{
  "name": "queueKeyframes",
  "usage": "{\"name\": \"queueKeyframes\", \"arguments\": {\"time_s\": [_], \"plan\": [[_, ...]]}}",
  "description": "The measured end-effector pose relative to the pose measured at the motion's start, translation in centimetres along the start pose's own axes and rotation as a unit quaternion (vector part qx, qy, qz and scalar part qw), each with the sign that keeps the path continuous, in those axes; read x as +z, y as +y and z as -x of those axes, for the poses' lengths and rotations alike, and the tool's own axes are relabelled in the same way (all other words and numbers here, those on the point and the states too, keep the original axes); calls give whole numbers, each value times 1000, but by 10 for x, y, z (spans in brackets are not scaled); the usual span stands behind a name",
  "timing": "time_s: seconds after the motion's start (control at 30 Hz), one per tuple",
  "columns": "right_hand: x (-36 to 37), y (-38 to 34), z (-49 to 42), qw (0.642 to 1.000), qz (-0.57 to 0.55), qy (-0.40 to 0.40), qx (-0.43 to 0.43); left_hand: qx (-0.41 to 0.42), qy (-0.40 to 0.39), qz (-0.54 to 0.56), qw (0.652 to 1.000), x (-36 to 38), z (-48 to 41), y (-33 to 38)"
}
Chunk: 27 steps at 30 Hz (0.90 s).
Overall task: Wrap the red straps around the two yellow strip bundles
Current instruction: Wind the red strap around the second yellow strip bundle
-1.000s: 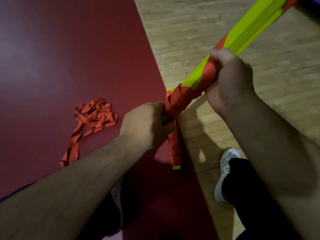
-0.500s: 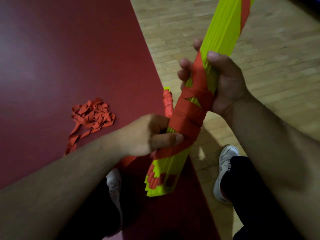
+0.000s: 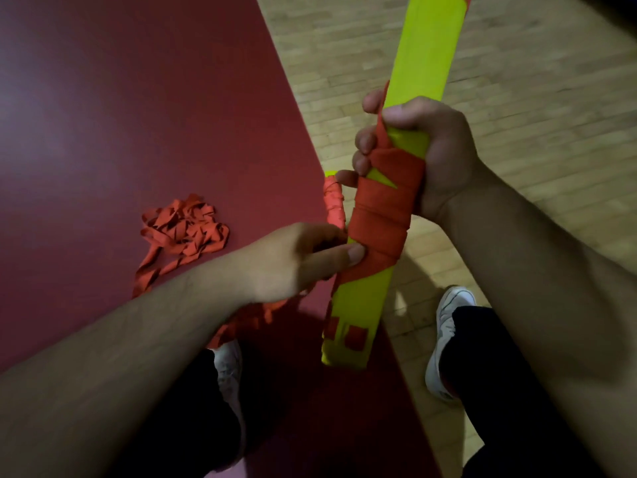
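A long yellow strip bundle point(image 3: 418, 60) stands steeply in front of me, its lower end over the red mat's edge. A red strap point(image 3: 381, 215) is wound in several turns round its middle. My right hand point(image 3: 424, 157) grips the bundle at the top of the wrapping, fingers curled round it. My left hand point(image 3: 296, 260) pinches the strap at the lower edge of the wrapping, thumb pressed on the red band. A second bundle point(image 3: 334, 201), wrapped in red, lies on the mat just behind, mostly hidden. The strap's loose tail point(image 3: 241, 326) hangs below my left hand.
A loose heap of red strap point(image 3: 182, 232) lies on the dark red mat point(image 3: 138, 115) to the left. Wooden floor point(image 3: 534, 98) spreads to the right. My two white shoes point(image 3: 448, 339) and dark trouser legs are below the bundle.
The bundle has swung from a slant to nearly upright and turned its flat face towards me. My right hand regripped it with fingers on the left; my left thumb now presses the strap.
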State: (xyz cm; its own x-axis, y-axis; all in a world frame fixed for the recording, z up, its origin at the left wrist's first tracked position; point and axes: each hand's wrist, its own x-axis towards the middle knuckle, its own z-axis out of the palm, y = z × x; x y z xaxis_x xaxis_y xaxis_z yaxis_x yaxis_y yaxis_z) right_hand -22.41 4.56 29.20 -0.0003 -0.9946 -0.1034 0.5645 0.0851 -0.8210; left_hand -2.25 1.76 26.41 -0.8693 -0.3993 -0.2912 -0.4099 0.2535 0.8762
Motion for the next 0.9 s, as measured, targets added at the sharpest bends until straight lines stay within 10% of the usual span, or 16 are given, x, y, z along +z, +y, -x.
{"name": "queueKeyframes", "arguments": {"time_s": [0.73, 0.9], "plan": [[15, 2, -3, 929, 269, 203, -150, -9, 116, -287, 951, 0, -7, -17], [16, 6, -4, 891, 315, 273, -181, -16, 128, -173, 976, 9, -6, -7]]}}
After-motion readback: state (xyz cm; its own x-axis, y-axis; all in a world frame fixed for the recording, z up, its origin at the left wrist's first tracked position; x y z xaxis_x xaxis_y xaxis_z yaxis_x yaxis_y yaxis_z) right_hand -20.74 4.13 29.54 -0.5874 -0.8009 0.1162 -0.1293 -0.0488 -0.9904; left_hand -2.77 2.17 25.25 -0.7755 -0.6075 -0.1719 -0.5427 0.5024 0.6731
